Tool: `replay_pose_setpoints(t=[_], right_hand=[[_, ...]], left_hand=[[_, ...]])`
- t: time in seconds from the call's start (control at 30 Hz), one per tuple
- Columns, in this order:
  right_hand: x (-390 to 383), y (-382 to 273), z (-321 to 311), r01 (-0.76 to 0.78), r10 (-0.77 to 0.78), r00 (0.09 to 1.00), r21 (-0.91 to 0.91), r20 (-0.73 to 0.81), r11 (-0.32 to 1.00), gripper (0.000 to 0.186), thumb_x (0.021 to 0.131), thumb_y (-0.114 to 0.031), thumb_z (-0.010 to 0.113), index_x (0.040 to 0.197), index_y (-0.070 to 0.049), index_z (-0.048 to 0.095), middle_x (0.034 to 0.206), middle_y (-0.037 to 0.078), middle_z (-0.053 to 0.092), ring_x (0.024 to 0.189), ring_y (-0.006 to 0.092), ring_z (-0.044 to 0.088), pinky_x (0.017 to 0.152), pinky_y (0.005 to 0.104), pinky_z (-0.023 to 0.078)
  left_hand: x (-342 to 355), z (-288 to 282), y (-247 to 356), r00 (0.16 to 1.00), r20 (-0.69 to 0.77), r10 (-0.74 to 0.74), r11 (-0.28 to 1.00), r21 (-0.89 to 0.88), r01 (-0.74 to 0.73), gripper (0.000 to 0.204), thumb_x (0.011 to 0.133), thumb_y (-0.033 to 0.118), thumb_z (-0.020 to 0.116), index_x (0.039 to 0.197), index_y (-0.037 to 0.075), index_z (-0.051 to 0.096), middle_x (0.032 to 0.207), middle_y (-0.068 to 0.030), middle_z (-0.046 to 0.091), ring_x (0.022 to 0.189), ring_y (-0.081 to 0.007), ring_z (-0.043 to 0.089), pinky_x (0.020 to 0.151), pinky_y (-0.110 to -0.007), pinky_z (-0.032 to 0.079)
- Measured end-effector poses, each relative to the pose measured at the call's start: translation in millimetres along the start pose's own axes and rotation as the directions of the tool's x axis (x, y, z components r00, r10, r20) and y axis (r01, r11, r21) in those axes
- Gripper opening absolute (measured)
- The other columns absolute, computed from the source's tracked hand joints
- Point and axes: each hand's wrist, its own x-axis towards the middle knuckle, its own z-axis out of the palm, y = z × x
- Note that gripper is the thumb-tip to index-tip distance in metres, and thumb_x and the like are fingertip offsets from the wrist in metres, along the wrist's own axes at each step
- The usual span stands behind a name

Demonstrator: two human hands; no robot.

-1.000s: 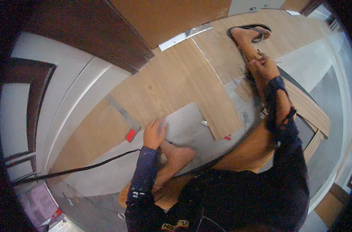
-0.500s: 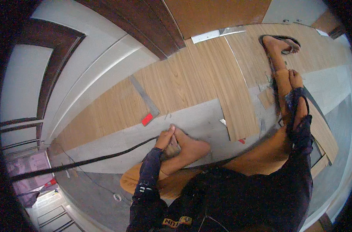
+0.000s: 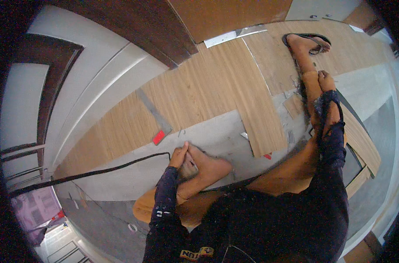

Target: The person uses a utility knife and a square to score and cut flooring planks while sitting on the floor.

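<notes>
Head view: the person sits on the floor with both legs in frame. The left hand (image 3: 180, 156), at centre frame, lies on the toes of the bare foot (image 3: 206, 168) folded under the body; its fingers (image 3: 183, 150) are curled over the toes, grasping no tool. The right hand (image 3: 325, 81), at upper right, rests on the raised knee (image 3: 312, 83) of the other leg, fingers loosely clenched; whether it holds anything cannot be told. That leg ends in a black sandal (image 3: 307, 39) near the top edge.

The work surface is the light oak-grain vinyl flooring plank (image 3: 234, 96), laid diagonally across centre frame over grey bare subfloor (image 3: 208, 136). A small red tool (image 3: 158, 137) lies just beside the plank edge, left of centre. A black cable (image 3: 98, 171) runs from the left edge toward the left hand.

Judged step: a pause between plank placements. The next move would call for freeing both hands and reaching to the plank edge.
</notes>
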Motion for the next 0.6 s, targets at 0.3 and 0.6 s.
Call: replay_pose_setpoints(t=[0.3, 0.6], right_hand=[[11, 18, 1, 0.038, -0.04, 0.995, 0.023, 0.091, 0.999, 0.042, 0.098, -0.036, 0.048, 0.11, -0.003, 0.071, 0.101, 0.03, 0.069, 0.102, 0.0476, 0.066, 0.089, 0.0491, 0.05], [7, 22, -10, 0.0, -0.002, 1.0, -0.071, -0.023, 0.997, 0.046, 0.098, -0.041, 0.049, 0.113, -0.003, 0.071, 0.098, 0.026, 0.071, 0.099, 0.0436, 0.068, 0.087, 0.0467, 0.051]], left_hand=[[-3, 0, 10, 0.995, 0.097, -0.013, 0.995, -0.1, 0.022, 0.079, 0.1, 0.067, 0.044, 0.07, -0.002, 0.07, 0.066, -0.0132, 0.07, 0.049, -0.0213, 0.065, 0.049, -0.032, 0.053], [-11, 3, 49, 0.994, 0.096, -0.045, 0.999, -0.025, 0.048, 0.079, 0.1, 0.066, 0.044, 0.07, -0.002, 0.07, 0.068, -0.0145, 0.071, 0.052, -0.0223, 0.067, 0.05, -0.032, 0.055]])
